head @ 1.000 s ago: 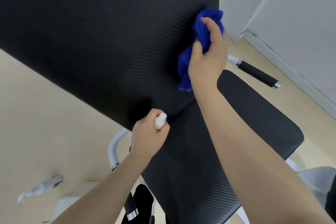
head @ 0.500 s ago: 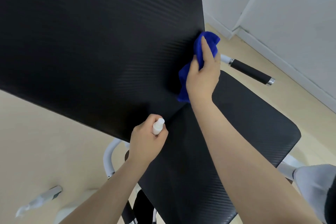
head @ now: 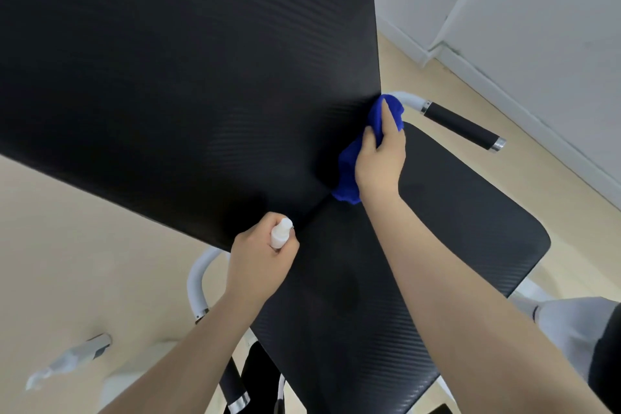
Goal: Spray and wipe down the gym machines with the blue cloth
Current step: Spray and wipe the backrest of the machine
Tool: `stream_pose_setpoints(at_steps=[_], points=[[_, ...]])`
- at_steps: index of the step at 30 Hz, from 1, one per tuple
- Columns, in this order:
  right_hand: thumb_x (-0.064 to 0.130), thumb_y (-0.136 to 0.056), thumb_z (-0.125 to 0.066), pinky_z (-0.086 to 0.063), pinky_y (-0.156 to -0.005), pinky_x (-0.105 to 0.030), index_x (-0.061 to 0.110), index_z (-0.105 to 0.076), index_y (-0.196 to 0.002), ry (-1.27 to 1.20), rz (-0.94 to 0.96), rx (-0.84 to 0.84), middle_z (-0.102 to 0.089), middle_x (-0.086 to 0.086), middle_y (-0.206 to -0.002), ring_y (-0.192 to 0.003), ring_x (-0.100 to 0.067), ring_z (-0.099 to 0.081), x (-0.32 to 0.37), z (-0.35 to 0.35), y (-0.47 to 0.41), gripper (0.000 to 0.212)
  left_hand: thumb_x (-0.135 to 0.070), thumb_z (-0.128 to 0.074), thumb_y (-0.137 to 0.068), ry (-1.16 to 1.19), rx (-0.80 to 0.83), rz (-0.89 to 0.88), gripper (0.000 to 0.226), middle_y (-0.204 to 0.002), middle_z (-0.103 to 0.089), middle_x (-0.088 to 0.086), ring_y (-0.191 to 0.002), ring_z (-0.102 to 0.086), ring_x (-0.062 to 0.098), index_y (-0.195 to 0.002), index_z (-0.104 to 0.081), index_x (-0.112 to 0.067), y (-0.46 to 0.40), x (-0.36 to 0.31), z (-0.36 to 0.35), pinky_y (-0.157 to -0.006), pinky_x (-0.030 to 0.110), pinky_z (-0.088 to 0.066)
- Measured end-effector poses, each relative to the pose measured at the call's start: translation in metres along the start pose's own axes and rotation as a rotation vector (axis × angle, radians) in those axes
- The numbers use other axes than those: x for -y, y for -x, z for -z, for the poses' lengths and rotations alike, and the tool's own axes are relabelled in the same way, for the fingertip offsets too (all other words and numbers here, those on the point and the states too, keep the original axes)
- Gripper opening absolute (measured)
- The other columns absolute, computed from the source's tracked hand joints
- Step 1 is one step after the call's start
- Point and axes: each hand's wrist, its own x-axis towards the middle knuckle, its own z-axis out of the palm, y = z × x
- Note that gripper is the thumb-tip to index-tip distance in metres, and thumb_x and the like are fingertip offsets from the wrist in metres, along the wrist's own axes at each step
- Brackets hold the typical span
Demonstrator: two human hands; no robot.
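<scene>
Two hands are at work here. The right hand (head: 378, 158) has its fingers (head: 386, 118) curled round the bunched cloth (head: 346, 175), pressing it against the lower right edge of the backrest (head: 188, 70), just above the seam where the seat (head: 437, 228) begins. Blue folds spill out below the palm and above the fingertips. The left hand (head: 258, 265) is closed round the bottle (head: 279, 236), only its white nozzle showing above the fist, close to the seam and well left of the cloth. Beyond the right fingers a white tube ends in a black grip (head: 460, 126).

The likely risk is the cloth slipping: it is held as a loose wad, so a fast stroke down over the seam could drag a fold free and leave bare skin rubbing the pad. The edge beside the tube may also be missed, since the wad rides over the corner. With the nozzle aimed near the right forearm, a stray squeeze would wet the arm instead of the pad.
</scene>
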Motion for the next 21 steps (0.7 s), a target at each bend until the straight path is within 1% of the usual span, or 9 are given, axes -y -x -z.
stream_pose_setpoints(at_steps=[3,5,8,10,11,13,15,18,21], points=[[0.012,-0.098,-0.037,-0.033,-0.096,-0.026,0.029,-0.030,-0.146,0.062,-0.177,-0.001,-0.037,-0.008,-0.143,-0.123,-0.024,-0.045,-0.019,-0.004,-0.002,0.051,-0.013,-0.061,-0.084,0.007,0.044,-0.028,0.012,-0.067,-0.060,-0.008,-0.070,-0.058,0.009,-0.081,-0.056,-0.023,-0.001,0.005,-0.001,-0.059,0.021,-0.044],[0.010,-0.096,-0.038,-0.033,-0.094,-0.025,0.027,-0.031,-0.146,0.025,-0.257,-0.009,-0.039,-0.005,-0.142,-0.125,-0.024,-0.044,-0.021,-0.007,0.000,0.053,-0.012,-0.063,-0.083,0.034,0.072,-0.046,0.023,-0.068,-0.060,-0.013,-0.071,-0.057,0.003,-0.085,-0.054,-0.033,0.003,0.008,0.002,-0.057,0.014,-0.041],[0.009,-0.095,-0.042,-0.027,-0.091,-0.018,0.022,-0.031,-0.146,0.003,-0.143,-0.025,-0.040,-0.004,-0.142,-0.127,-0.021,-0.042,-0.009,-0.015,0.020,0.053,-0.012,-0.063,-0.084,0.001,0.082,-0.016,0.020,-0.063,-0.056,-0.013,-0.067,-0.055,-0.006,-0.088,-0.055,-0.031,0.008,0.014,0.009,-0.056,0.007,-0.039],[0.009,-0.093,-0.045,-0.028,-0.095,-0.020,0.020,-0.031,-0.145,0.023,-0.075,-0.017,-0.041,-0.005,-0.142,-0.128,-0.020,-0.040,0.002,-0.020,0.041,0.055,-0.013,-0.062,-0.085,-0.035,0.064,0.014,0.011,-0.064,-0.056,-0.012,-0.065,-0.055,-0.004,-0.089,-0.059,-0.023,0.010,0.019,0.014,-0.056,0.007,-0.039],[0.009,-0.092,-0.046,-0.030,-0.094,-0.023,0.020,-0.032,-0.144,0.036,-0.067,-0.016,-0.042,-0.004,-0.141,-0.124,-0.020,-0.043,0.006,-0.022,0.049,0.055,-0.012,-0.062,-0.085,-0.028,0.036,0.026,0.009,-0.066,-0.058,-0.011,-0.065,-0.056,0.002,-0.088,-0.061,-0.020,0.010,0.022,0.015,-0.055,0.010,-0.040],[0.008,-0.089,-0.048,-0.032,-0.083,-0.025,0.018,-0.034,-0.138,0.066,-0.070,0.004,-0.047,-0.004,-0.132,-0.102,-0.021,-0.050,0.011,-0.027,0.064,0.052,-0.009,-0.062,-0.085,0.009,-0.016,0.035,0.010,-0.069,-0.062,-0.007,-0.068,-0.058,0.010,-0.086,-0.062,-0.019,0.011,0.028,0.016,-0.062,0.023,-0.045],[0.006,-0.087,-0.048,-0.030,-0.076,-0.026,0.016,-0.034,-0.131,0.101,-0.102,0.072,-0.051,-0.006,-0.121,-0.084,-0.018,-0.044,0.010,-0.033,0.077,0.048,-0.007,-0.061,-0.084,0.024,-0.018,0.028,0.013,-0.070,-0.062,-0.006,-0.069,-0.059,0.015,-0.083,-0.061,-0.020,0.014,0.029,0.017,-0.064,0.033,-0.047],[0.002,-0.085,-0.044,-0.036,-0.068,-0.031,0.015,-0.031,-0.126,0.011,-0.294,0.250,-0.052,-0.010,-0.105,-0.074,-0.019,-0.045,0.002,-0.043,0.096,0.044,-0.008,-0.061,-0.084,0.029,-0.020,-0.017,0.019,-0.069,-0.061,-0.009,-0.069,-0.059,0.013,-0.080,-0.057,-0.026,0.017,0.030,0.020,-0.063,0.032,-0.047],[0.000,-0.088,-0.040,-0.036,-0.057,-0.025,0.018,-0.031,-0.123,-0.163,-0.510,0.285,-0.044,0.000,-0.087,-0.069,-0.010,-0.041,0.004,-0.041,0.098,0.041,-0.026,-0.055,-0.081,0.048,-0.025,-0.002,0.012,-0.070,-0.061,-0.008,-0.070,-0.060,0.016,-0.076,-0.054,-0.037,0.018,0.035,0.029,-0.064,0.035,-0.049]])
